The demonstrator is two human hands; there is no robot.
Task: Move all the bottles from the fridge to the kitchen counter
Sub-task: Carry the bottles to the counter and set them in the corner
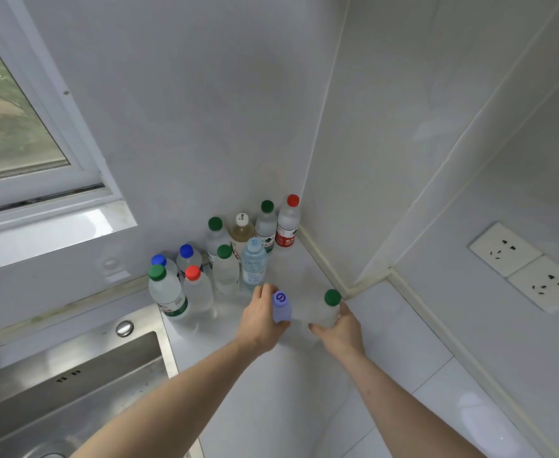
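Two bottles are being set on the counter (404,342): the lilac-capped bottle (281,308) is gripped by the left hand (261,325), fingers curled round its body; the green-capped clear bottle (325,309) is grasped by the right hand (341,328). Release not yet seen. Behind them, ten bottles (225,256) are already stood in the wall corner, beside the sink (73,375). Fridge not in view, so the remaining count can't be judged.

A stainless steel sink (73,385) with a round metal knob (124,328) on its rim fills the lower left. Above it a white-framed window (23,127) shows greenery outside. Two white wall sockets (524,266) sit side by side on the right wall.
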